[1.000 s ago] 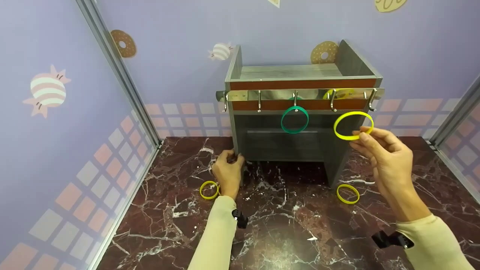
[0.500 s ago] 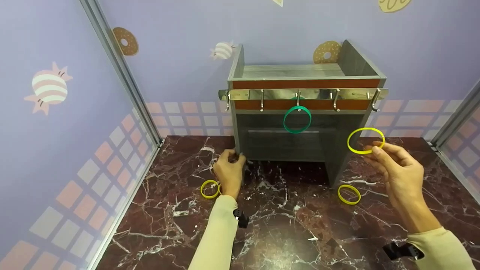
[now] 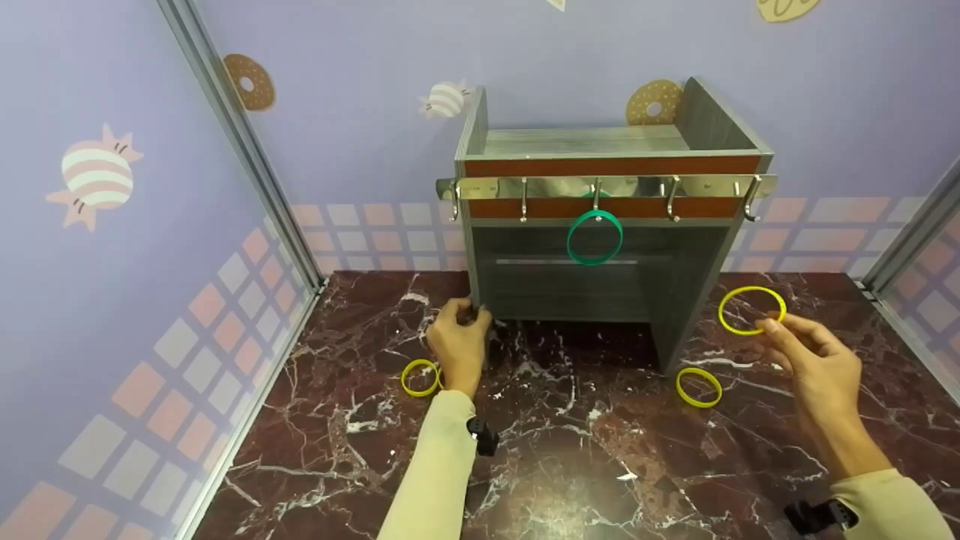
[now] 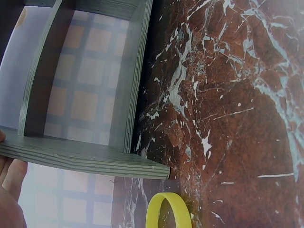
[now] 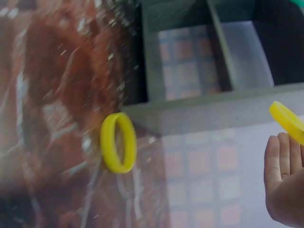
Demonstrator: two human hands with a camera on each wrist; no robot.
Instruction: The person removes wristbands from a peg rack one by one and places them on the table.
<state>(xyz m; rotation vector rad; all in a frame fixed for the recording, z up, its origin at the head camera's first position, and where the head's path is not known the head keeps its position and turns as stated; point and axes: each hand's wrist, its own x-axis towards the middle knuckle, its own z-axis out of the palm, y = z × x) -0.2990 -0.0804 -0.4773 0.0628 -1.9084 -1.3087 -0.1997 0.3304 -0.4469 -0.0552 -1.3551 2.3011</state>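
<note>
My right hand (image 3: 821, 375) pinches a yellow silicone wristband (image 3: 739, 331) at its near edge, to the right of the grey wooden shelf (image 3: 574, 296). My left hand (image 3: 459, 345) grips the front edge of the shelf's left side panel, low down; in the left wrist view its fingers (image 4: 14, 178) show on the panel (image 4: 85, 159). A green wristband (image 3: 592, 262) hangs from the middle hook of the metal hook rail (image 3: 559, 187). Two more yellow wristbands lie on the table: one (image 3: 421, 394) beside my left wrist, another (image 3: 700, 406) near the shelf's right foot.
The hook rail runs across the shelf's front and sticks out a little past both sides. Under everything is a dark red marbled table (image 3: 555, 465). A patterned purple wall (image 3: 360, 135) stands behind, with a side wall at left and right.
My right hand has moved down and to the right, away from the hook rail, still pinching the yellow wristband. My left hand keeps its place on the shelf.
</note>
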